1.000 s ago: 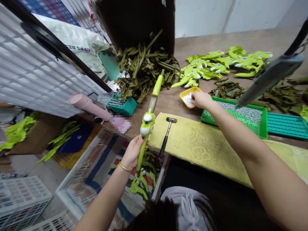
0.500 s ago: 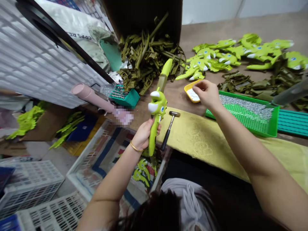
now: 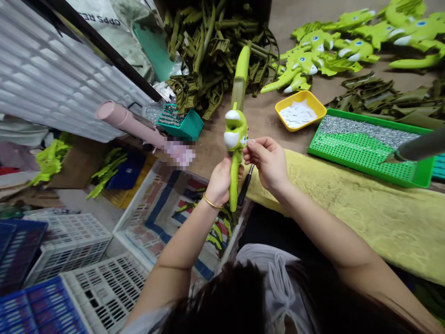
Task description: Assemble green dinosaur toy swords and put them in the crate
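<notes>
Green plastic dinosaur toy [image 3: 235,132] runs near-to-far, closed in our left hand [image 3: 219,182]; our right hand [image 3: 267,162] pinches fingertips [image 3: 249,144] just right of its head, holding what we cannot tell.

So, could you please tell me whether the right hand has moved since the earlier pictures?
Yes, the right hand moved away from the yellow tray, across to the green toy.

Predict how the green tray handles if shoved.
Probably light and stiff: the green tray looks like thin moulded plastic, perforated, with a low rim. It would likely shift easily. The small silver pieces appear loose on it, so a sharp shove could well scatter them.
</notes>
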Tool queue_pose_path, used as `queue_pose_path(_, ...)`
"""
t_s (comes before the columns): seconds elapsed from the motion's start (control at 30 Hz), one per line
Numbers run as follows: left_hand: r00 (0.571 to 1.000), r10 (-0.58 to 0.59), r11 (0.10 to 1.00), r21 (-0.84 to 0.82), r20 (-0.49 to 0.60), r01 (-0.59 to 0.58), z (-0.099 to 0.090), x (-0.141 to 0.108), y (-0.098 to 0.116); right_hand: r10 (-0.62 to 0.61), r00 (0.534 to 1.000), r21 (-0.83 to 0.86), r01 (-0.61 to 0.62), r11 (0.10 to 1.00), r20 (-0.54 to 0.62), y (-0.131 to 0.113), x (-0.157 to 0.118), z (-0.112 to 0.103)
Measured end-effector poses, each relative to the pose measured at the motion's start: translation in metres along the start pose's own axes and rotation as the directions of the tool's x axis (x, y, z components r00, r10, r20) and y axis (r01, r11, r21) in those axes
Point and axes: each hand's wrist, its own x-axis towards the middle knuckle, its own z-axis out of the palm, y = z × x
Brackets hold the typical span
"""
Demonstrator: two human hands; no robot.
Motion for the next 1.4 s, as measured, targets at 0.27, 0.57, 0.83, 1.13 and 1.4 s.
queue_pose_path(0.27,0.999,0.024,0.999,0.026,-0.034,-0.023,-0.011,-0.006,-0.004,-0.037,0.979,-0.466,0.128,0.875,0.199,-0.008,0.000,-0.011)
queue_pose_path(0.57,0.997,0.045,0.971,0.236,-0.060,-0.029,-0.058,-0.015,-0.009,0.376,0.879,-0.914,0.373,-0.159,0.293,0.037,-0.029,-0.030)
queue_pose_path(0.83,0.975,0.188,0.724,0.688,-0.122,-0.053,-0.106,-0.059,-0.031,0.128,0.991,-0.906,-0.030,0.422,0.026,-0.021,-0.061,-0.089)
queue_pose_path(1.13,0.984,0.176,0.034,0.999,0.021,-0.027,-0.114,-0.108,-0.069,-0.275,0.946,-0.936,0.243,0.256,0.170,-0.016,-0.120,-0.134)
queue_pose_path(1.4,0.984,0.136,-0.237,0.968,0.112,-0.077,-0.125,-0.102,-0.058,-0.251,0.959,-0.968,0.181,0.173,0.134,-0.010,-0.146,-0.136)
